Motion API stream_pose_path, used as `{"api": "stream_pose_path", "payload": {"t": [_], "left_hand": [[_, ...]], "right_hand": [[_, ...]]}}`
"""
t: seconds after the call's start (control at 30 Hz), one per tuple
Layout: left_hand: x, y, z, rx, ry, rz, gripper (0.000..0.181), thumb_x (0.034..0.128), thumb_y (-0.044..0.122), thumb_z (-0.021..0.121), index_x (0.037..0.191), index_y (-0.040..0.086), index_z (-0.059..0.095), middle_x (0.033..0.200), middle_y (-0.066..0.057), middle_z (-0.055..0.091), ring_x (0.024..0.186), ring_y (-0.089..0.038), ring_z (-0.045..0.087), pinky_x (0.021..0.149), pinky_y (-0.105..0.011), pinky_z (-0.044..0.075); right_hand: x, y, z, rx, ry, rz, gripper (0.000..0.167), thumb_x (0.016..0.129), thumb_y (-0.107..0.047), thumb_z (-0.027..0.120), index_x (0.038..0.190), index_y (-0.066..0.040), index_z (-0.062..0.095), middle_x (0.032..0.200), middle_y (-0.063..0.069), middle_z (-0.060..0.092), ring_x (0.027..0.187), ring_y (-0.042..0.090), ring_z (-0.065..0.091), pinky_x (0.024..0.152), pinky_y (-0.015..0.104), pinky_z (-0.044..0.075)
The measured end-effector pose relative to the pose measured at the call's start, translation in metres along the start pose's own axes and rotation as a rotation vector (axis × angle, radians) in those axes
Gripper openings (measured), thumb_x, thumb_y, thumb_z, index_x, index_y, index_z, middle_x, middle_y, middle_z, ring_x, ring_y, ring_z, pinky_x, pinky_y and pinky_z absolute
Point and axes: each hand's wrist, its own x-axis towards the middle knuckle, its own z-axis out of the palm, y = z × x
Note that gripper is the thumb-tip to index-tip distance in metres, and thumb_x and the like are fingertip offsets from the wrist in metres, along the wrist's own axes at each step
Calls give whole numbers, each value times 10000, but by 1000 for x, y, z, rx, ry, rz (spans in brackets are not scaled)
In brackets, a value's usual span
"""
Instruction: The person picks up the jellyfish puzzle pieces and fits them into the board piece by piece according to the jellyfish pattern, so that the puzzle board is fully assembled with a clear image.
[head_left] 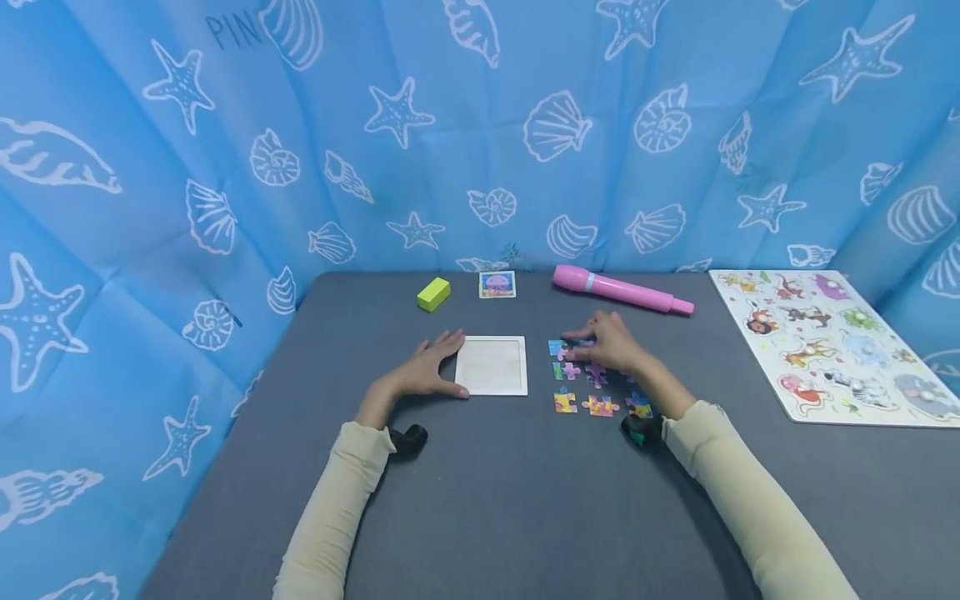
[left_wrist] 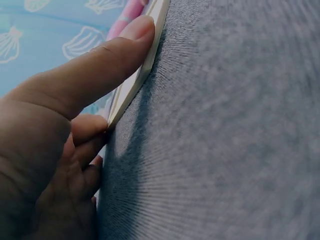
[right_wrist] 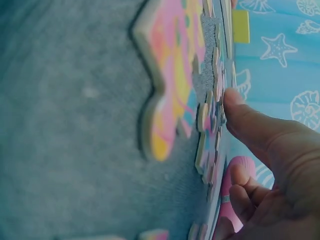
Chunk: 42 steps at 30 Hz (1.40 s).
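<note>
A white square puzzle tray (head_left: pixel 491 365) lies flat on the table. My left hand (head_left: pixel 423 367) holds it along its left side, thumb near the front corner and fingers near the back corner. In the left wrist view the thumb (left_wrist: pixel 107 65) lies on the tray's edge. To the right of the tray are several small colourful jigsaw pieces (head_left: pixel 602 406). My right hand (head_left: pixel 611 343) reaches over their back row. Its thumb and forefinger pinch a blue-and-pink jigsaw piece (head_left: pixel 555 347) at the back left. The hand hides part of that row.
Behind the tray sit a yellow-green block (head_left: pixel 433 295) and a small picture card (head_left: pixel 497 285). A pink microphone-shaped wand (head_left: pixel 622 289) lies at the back. On the right is a white animal puzzle board (head_left: pixel 832 350). A blue shell-patterned curtain (head_left: pixel 450 167) hangs behind the grey table (head_left: pixel 510 508).
</note>
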Motion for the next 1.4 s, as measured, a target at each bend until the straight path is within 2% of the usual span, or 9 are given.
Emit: {"api": "stream_pose_path", "payload": {"t": [0.33,0.53,0.63,0.77,0.9,1.03,1.4], "left_hand": [[-7,-6,-2,-8,4,22,1041,719,522,714,1482,107,140,1559,-39,94,1441,-241,7,1140,-506,-23],[-9,-7,-5,-38,18,51,1093,687,627,677,1482,102,141,1559,-52,95,1442,-246,-1,1132,-518,-40],[-10,-6,-6,-36,13,43,1104,678,637,677,1482,106,138,1560,-47,93,1442,-241,-5,1134,-512,-44],[-8,-6,-5,-13,11,16,1070,696,553,716,1484,121,134,1560,-21,90,1443,-216,-5,1145,-483,-39],[-6,-6,-3,-1,16,22,1038,717,476,735,1482,113,134,1560,-11,87,1443,-208,3,1147,-482,-24],[-3,-5,-2,0,5,27,1032,726,471,730,1483,122,122,1561,15,69,1443,-187,-8,1150,-470,-26],[-2,-6,0,-3,-11,1,1027,726,479,726,1484,136,123,1560,30,62,1442,-169,-19,1152,-463,-31]], "right_hand": [[8,-2,5,40,-19,61,333,754,-232,749,1064,-120,706,882,122,514,807,231,333,660,303,256],[15,-6,3,70,-22,35,308,761,-186,735,1043,-66,703,959,151,560,865,244,391,735,345,276],[19,-15,2,99,-19,23,298,768,-196,736,1028,-54,697,952,138,580,861,234,439,757,342,313],[27,-37,6,183,-9,28,287,780,-183,729,1029,-47,682,841,78,551,747,179,447,656,288,361],[37,-65,16,254,-18,71,305,785,-192,723,1048,-44,677,633,0,409,566,125,345,519,252,306],[47,-85,32,287,-32,125,310,787,-195,723,1055,-45,679,551,-28,303,503,109,267,467,236,249],[57,-103,69,277,-46,142,340,763,-162,739,1080,-52,685,678,15,474,587,115,384,497,213,296]]}}
